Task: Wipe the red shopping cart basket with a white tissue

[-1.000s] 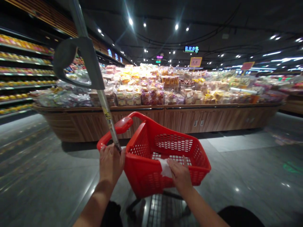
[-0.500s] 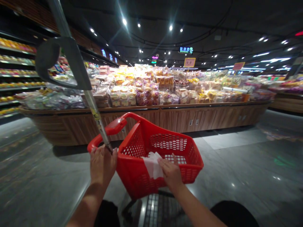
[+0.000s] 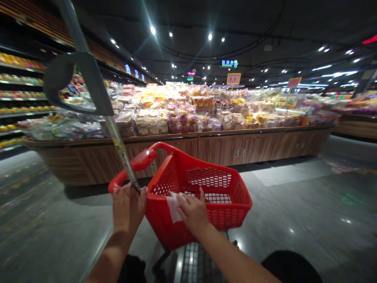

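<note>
A red plastic shopping basket [image 3: 224,196] sits low in front of me, its red handle [image 3: 138,163] swung to the left. My left hand [image 3: 128,206] is closed around that handle and around the lower end of a grey metal pole [image 3: 118,143] that rises up and left to a dark grey bracket [image 3: 73,84]. My right hand [image 3: 193,212] presses a white cloth [image 3: 172,206] against the near rim of the basket, fingers bent over it. The basket's inside looks empty.
A long wooden display island [image 3: 224,147] piled with packaged baked goods [image 3: 176,110] runs across the aisle ahead. Shelves of goods [image 3: 20,94] line the left wall. Price signs [image 3: 233,78] hang above. Glossy dark floor [image 3: 309,212] spreads to the right. A metal grate [image 3: 191,263] lies under the basket.
My right hand has slid the white cloth leftward along the basket's near rim. My view has drifted slightly; the left hand keeps its hold on handle and pole.
</note>
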The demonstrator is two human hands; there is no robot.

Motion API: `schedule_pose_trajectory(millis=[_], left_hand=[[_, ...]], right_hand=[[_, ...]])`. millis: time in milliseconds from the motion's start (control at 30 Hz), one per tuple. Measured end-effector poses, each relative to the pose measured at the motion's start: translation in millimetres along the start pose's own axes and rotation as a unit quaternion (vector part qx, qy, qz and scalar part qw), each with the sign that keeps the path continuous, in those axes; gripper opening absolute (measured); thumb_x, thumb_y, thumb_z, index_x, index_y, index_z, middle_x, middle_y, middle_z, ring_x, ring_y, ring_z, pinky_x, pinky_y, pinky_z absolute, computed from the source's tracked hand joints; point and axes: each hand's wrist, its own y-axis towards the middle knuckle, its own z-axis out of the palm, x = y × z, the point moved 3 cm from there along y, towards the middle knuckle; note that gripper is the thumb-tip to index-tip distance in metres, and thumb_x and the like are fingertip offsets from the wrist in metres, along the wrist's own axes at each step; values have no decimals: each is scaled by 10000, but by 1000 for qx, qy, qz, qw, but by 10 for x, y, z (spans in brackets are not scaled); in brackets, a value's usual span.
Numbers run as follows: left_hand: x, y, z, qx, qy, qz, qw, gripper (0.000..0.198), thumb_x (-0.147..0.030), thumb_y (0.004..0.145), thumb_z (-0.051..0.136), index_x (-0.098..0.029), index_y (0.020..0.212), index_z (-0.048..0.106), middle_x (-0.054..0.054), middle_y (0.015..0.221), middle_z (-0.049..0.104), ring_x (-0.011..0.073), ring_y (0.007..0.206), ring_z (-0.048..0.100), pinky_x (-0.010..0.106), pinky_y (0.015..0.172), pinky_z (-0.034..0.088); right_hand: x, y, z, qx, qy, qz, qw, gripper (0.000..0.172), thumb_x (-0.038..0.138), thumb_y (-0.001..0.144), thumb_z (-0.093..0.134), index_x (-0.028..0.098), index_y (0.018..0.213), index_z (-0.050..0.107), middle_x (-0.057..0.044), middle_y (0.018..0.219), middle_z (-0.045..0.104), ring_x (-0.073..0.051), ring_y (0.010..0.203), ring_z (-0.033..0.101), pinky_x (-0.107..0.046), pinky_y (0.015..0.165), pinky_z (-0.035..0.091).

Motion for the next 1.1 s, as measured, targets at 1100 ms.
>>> schedule_pose_trajectory(millis=[1100], left_hand=[[140, 89, 86, 18, 42, -2, 999, 322, -390, 860, 311, -141, 886, 514, 127, 864, 608, 283, 919, 556, 438, 1001, 320]], right_hand=[[-808, -616, -384, -58, -114, -25, 991, 427, 69, 840, 442, 193, 1233, 553, -82, 1171, 632, -206, 995, 588, -351, 855, 467]])
